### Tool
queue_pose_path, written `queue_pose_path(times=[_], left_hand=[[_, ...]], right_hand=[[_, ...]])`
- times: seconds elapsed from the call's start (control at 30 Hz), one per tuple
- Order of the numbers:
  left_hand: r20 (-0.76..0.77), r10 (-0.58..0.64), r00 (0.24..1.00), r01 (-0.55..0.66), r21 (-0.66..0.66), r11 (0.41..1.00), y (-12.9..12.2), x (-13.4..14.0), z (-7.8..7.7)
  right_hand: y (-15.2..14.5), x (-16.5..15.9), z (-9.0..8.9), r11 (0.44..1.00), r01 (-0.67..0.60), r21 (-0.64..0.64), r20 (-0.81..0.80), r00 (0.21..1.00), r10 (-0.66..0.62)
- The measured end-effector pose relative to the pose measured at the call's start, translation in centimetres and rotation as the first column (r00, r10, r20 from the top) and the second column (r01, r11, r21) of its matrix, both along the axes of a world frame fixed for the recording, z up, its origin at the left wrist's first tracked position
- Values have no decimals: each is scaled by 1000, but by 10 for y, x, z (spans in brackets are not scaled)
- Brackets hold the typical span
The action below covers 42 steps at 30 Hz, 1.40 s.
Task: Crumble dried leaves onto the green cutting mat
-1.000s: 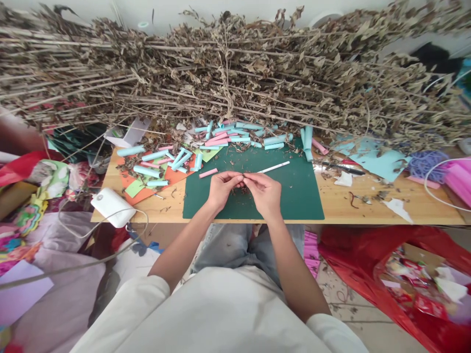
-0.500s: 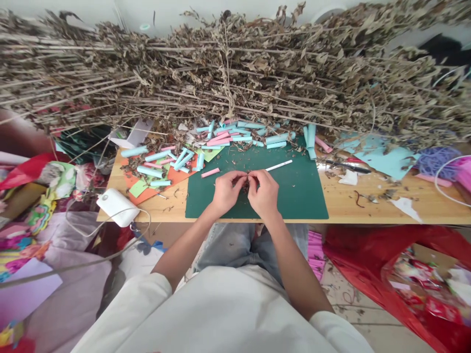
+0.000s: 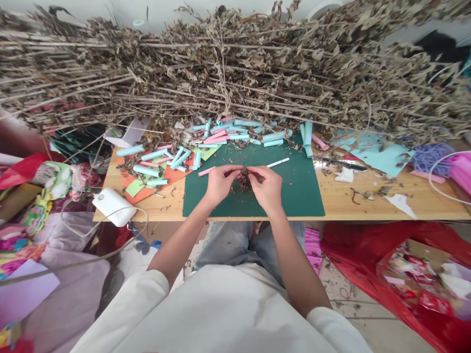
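At the near edge of my remote view: one white shirt [image 3: 221, 311], one pair of blue jeans [image 3: 226, 245], one open red bag [image 3: 353, 245] to the right. Next out: one wooden table [image 3: 346, 206] and, along its front edge, one green mat [image 3: 290, 198].

On the mat: one small heap of dried leaf bits [image 3: 243, 184], lying between the hands. Stage, as I judge it: early; a modest amount lies loose there, while most of the leaf I can see is on its stems farther back.

One left hand [image 3: 221, 185], wrist toward the front edge, fingers stretched inward above the thumb. One right hand [image 3: 268, 187], in mirrored pose, fingertips close to the left's at the heap's far side. Fingers on both are bent toward the thumbs; whether either pinches a leaf bit, I cannot tell.

Farther: one white stick [image 3: 278, 162], lying slantwise; one pink roll [image 3: 206, 171]; numerous blue paper rolls [image 3: 274, 137], loosely scattered.

Farthest: one large bundle of dried stalks [image 3: 243, 63], laid crosswise, leafy.
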<state>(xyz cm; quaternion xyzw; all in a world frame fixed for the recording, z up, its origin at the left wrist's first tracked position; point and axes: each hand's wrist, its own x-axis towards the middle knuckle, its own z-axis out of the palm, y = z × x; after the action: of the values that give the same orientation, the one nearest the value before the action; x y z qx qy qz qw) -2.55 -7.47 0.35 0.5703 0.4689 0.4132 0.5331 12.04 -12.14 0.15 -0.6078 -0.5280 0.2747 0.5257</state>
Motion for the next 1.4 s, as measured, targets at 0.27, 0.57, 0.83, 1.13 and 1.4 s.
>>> queue_pose_path(times=[0.27, 0.57, 0.83, 1.13, 1.4], left_hand=[[-197, -157, 968, 194, 184, 964, 1, 1, 13], [-221, -19, 975, 78, 261, 962, -12, 12, 18], [50, -41, 998, 41, 0, 999, -6, 5, 5], [-225, 6, 974, 66, 309, 949, -10, -3, 8], [-330, 54, 942, 98, 425, 900, -19, 3, 8]], right_hand=[[2, 4, 6, 995, -84, 49, 175, 982, 74], [-5, -18, -2, 983, 96, 154, 379, 913, -149], [-2, -24, -3, 985, 160, 58, 3, 987, -161], [-4, -20, 0, 985, 91, 149, 159, 980, -115], [-2, -26, -2, 975, 157, 155, 268, 943, -195]])
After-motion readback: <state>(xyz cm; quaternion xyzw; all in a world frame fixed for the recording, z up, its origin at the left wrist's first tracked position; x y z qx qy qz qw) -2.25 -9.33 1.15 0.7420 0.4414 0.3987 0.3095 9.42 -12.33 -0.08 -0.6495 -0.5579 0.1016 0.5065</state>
